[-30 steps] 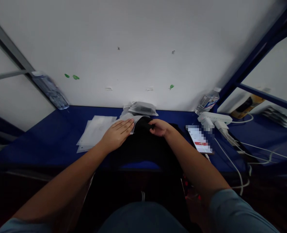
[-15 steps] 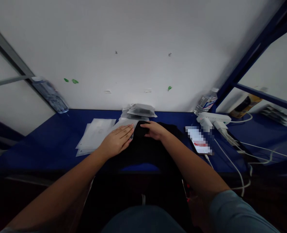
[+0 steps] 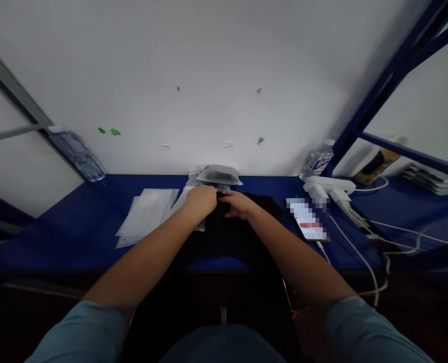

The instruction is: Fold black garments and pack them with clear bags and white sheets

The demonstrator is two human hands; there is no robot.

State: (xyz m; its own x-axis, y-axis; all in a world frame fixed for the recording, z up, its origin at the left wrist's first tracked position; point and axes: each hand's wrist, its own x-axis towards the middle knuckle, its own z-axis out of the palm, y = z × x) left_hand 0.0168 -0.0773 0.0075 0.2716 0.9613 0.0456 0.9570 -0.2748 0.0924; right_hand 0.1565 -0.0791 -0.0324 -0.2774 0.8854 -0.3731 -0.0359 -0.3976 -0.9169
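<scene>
Black cloth (image 3: pixel 224 237) lies across the middle of the blue desk (image 3: pixel 76 222). My left hand (image 3: pixel 202 200) is over a translucent plastic bag (image 3: pixel 178 202) at the cloth's left edge; its fingers are turned away and hidden. Close by on the right, my right hand (image 3: pixel 237 205) touches the cloth with its fingers apart. Behind both hands sits a small pile of packed translucent bags (image 3: pixel 220 174). Flat translucent bags (image 3: pixel 146 212) lie on the desk to the left.
A phone (image 3: pixel 307 219) on a cable and a white power strip (image 3: pixel 333 184) with several cables are on the right. Bottles stand at the left (image 3: pixel 76 154) and right (image 3: pixel 317 160) against the wall. Blue frame bars rise at the right.
My left hand has moved right and curled over, from lying flat on the plastic bag to beside my right hand. My right hand has barely moved. The view has shifted slightly.
</scene>
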